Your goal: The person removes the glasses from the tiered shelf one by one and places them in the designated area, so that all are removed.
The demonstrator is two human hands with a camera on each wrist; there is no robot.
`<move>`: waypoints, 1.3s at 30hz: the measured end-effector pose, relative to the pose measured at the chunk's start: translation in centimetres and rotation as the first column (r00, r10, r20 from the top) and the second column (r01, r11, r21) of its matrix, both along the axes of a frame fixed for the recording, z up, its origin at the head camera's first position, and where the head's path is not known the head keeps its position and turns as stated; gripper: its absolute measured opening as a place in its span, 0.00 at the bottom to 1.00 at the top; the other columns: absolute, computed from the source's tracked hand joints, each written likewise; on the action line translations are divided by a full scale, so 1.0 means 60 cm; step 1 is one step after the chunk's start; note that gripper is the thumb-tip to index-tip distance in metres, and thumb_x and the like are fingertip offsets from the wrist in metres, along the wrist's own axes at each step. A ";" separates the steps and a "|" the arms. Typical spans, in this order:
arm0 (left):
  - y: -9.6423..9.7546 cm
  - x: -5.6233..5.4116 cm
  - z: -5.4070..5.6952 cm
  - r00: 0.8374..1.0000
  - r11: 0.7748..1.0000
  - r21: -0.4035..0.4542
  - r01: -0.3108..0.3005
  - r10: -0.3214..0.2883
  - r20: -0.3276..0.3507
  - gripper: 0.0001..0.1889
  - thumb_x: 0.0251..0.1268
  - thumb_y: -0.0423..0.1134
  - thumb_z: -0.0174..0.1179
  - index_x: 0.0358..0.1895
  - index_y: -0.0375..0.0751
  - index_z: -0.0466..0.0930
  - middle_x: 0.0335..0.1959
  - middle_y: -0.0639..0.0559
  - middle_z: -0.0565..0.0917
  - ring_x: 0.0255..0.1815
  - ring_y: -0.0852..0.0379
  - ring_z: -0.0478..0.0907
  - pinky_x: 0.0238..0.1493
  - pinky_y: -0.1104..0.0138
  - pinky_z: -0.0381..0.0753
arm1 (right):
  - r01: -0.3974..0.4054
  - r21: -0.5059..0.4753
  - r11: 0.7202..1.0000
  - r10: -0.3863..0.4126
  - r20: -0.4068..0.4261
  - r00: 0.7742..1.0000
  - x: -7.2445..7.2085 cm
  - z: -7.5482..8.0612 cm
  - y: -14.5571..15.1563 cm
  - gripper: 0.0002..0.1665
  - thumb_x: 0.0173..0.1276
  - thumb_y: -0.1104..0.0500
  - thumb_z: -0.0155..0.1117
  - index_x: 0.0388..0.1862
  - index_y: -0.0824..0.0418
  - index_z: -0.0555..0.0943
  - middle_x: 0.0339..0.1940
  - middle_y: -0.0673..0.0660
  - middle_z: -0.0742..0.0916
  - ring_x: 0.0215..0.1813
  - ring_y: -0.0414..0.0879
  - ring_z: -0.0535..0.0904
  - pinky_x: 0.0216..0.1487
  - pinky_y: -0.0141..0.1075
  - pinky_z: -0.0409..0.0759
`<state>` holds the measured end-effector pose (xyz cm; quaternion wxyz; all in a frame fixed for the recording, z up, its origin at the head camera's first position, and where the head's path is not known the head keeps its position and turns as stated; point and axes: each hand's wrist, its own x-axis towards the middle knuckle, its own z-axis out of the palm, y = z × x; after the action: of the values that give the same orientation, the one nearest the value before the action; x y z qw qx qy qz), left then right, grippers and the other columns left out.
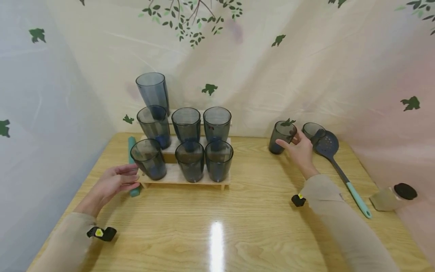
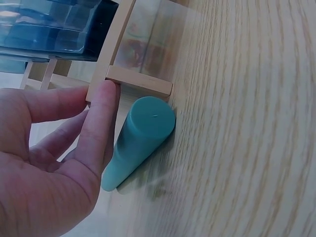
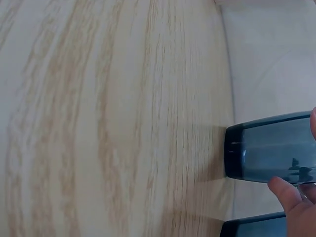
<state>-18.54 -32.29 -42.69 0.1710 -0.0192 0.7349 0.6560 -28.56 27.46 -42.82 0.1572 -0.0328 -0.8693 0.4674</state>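
Observation:
A tiered wooden rack [image 1: 190, 182] stands left of centre. Grey-blue glass tumblers sit upright on it: three on the front step, including the front left tumbler [image 1: 149, 160], three on the middle step and one tall tumbler [image 1: 153, 90] at the back. My left hand [image 1: 110, 185] pinches the rack's front left corner between thumb and fingers, beside a teal rod [image 2: 150, 118] on the table. Over by the back wall, my right hand [image 1: 300, 151] holds another tumbler [image 1: 276, 141] upright by its side, thumb in front. Whether its base touches the table I cannot tell.
A further tumbler [image 1: 312, 130] stands behind my right hand. Next to it lies a slotted skimmer [image 1: 327, 145] with a mint handle. A jar with a black lid [image 1: 387, 198] is near the right edge. A leaf-printed cloth [image 1: 248, 75] hangs behind the table.

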 end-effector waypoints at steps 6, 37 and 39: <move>0.003 0.001 0.001 1.000 1.000 -0.001 -0.008 0.008 0.009 0.36 0.77 0.28 0.53 0.79 0.24 0.43 0.77 0.22 0.49 0.48 0.65 0.82 0.55 0.64 0.85 | -0.033 0.007 0.999 0.033 0.050 0.998 0.005 0.001 0.006 0.61 0.60 0.36 0.75 0.84 0.51 0.54 0.75 0.65 0.72 0.70 0.64 0.71 0.68 0.60 0.74; 0.000 0.006 0.002 1.000 0.999 0.034 0.016 -0.016 0.000 0.39 0.76 0.29 0.55 0.79 0.22 0.40 0.76 0.21 0.47 0.49 0.66 0.82 0.56 0.63 0.85 | -0.082 0.061 0.995 0.074 0.123 0.990 0.005 0.013 0.016 0.64 0.62 0.35 0.73 0.84 0.61 0.51 0.75 0.69 0.69 0.72 0.65 0.69 0.69 0.59 0.73; -0.001 0.006 0.002 1.000 0.999 0.032 0.019 -0.019 0.002 0.38 0.77 0.29 0.54 0.79 0.22 0.40 0.77 0.21 0.47 0.49 0.66 0.82 0.56 0.63 0.85 | -0.098 0.063 0.993 0.088 0.146 0.985 0.007 0.015 0.017 0.65 0.62 0.35 0.72 0.84 0.61 0.48 0.77 0.69 0.67 0.72 0.65 0.69 0.69 0.60 0.73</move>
<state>-18.21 -32.36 -42.55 0.1783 -0.0103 0.7244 0.6659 -28.16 28.47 -41.95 0.0737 -0.0199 -0.8948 0.4400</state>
